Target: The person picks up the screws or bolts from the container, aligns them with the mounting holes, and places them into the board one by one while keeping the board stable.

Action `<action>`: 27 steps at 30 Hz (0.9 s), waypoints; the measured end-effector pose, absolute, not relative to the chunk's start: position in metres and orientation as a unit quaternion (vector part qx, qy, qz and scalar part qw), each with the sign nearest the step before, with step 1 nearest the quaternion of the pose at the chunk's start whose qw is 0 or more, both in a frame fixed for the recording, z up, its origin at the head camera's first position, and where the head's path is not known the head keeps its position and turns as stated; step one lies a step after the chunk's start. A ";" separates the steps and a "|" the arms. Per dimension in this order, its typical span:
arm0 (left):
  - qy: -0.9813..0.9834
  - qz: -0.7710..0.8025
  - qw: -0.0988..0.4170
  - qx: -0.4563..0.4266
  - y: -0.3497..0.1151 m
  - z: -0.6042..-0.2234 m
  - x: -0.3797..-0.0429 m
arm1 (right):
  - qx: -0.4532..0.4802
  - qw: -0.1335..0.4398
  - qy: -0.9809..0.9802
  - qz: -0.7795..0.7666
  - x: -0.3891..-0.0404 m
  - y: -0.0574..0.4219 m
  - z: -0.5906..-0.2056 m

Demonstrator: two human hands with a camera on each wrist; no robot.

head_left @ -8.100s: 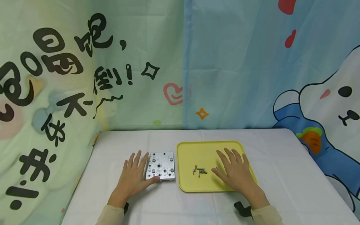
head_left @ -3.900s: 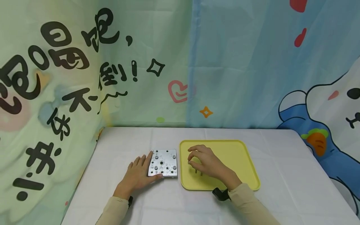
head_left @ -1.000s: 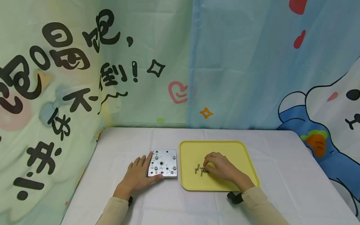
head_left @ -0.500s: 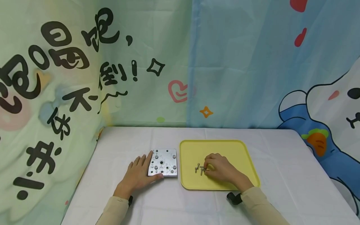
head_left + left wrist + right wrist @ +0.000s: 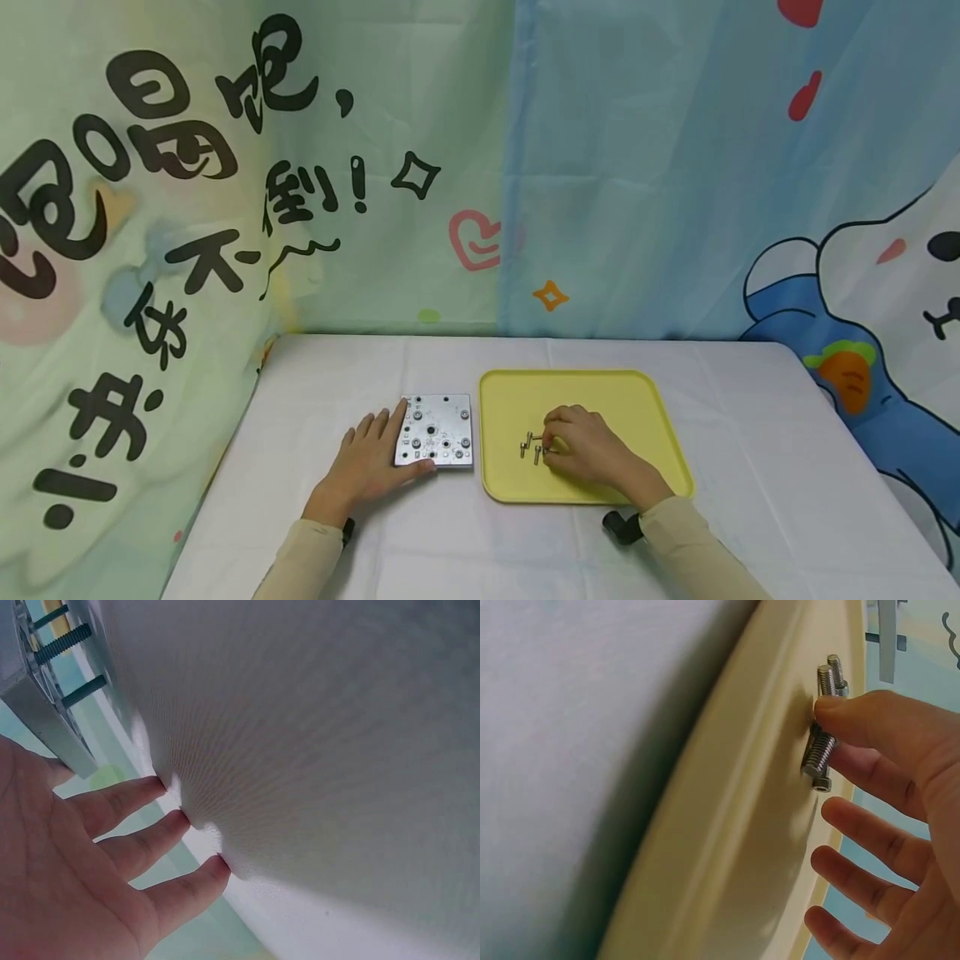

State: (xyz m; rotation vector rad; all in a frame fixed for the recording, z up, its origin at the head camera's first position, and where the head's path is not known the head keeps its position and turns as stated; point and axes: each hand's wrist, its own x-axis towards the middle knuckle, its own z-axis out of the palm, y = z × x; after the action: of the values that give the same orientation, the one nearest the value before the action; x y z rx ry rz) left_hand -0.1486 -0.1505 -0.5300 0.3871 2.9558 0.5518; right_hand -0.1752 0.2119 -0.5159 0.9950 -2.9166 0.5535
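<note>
A square silver metal plate (image 5: 442, 425) with holes and screw heads lies on the table, left of the yellow tray (image 5: 600, 392). My left hand (image 5: 360, 467) rests against it with straight fingers, the index along its left edge and the thumb at its front edge. In the left wrist view, threaded screw ends (image 5: 63, 643) stick out under the plate and several fingertips press into the cloth. My right hand (image 5: 588, 450) is low over the tray, thumb and index pinching a socket-head screw (image 5: 823, 754) among several loose screws (image 5: 537, 454); its other fingers are spread.
A white cloth (image 5: 450, 542) covers the table. Printed curtains (image 5: 390, 275) hang right behind its far edge and along the left side. The tray has a low raised rim. A black wrist camera (image 5: 622, 527) sits under the right wrist.
Earlier the right hand hovered open over the tray, then stood higher and further left with fingertips together. Now it is down among the screws, barely moving over the last second. The left hand stays put.
</note>
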 end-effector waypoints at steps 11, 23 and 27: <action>0.974 0.181 0.055 0.127 -0.151 -0.528 -0.148 | 0.324 0.031 -0.933 0.154 -0.174 0.209 -0.511; 0.973 0.183 0.058 0.125 -0.152 -0.527 -0.148 | 0.333 0.050 -0.916 0.219 -0.178 0.201 -0.507; 0.973 0.185 0.056 0.126 -0.151 -0.527 -0.148 | 0.340 0.051 -0.907 0.244 -0.180 0.194 -0.505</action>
State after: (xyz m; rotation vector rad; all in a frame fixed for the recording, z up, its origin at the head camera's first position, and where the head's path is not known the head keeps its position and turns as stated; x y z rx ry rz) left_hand -0.1484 -0.1512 -0.5275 0.3827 2.9514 0.5621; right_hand -0.1799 0.1935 -0.5050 1.0357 -2.7595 0.7433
